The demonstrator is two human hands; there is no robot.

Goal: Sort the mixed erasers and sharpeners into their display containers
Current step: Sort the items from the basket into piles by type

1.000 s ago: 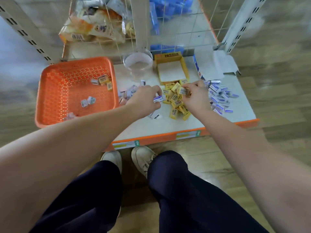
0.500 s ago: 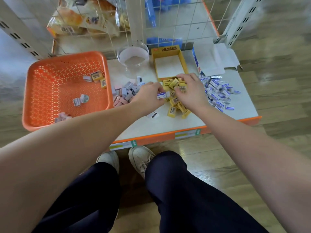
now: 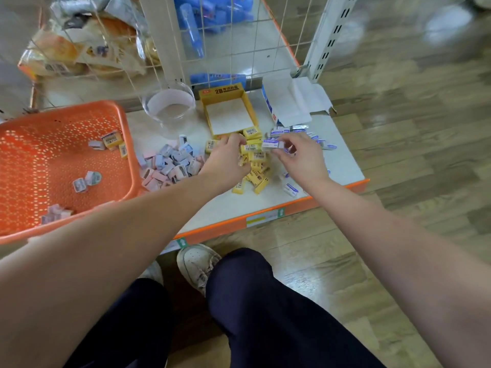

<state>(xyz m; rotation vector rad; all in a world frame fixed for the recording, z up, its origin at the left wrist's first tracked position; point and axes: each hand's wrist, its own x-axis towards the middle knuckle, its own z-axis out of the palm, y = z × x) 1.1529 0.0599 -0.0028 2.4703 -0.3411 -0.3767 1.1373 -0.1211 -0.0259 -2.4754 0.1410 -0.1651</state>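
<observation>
My right hand pinches a white-and-blue eraser above the yellow eraser pile. My left hand has its fingers curled down into that pile just in front of the empty yellow display box; what it grips is hidden. More white-and-blue erasers lie right of my right hand, in front of the open white-and-blue box. Pastel sharpeners are heaped left of my left hand, near a clear round cup.
An orange basket at the left holds a few mixed erasers and sharpeners. All of this sits on a white shelf with an orange front edge. A wire grid with snack bags and blue items stands behind.
The white-and-blue eraser that my left hand held is now pinched by my right hand. My left hand has moved right into the yellow pile. The view has tilted slightly.
</observation>
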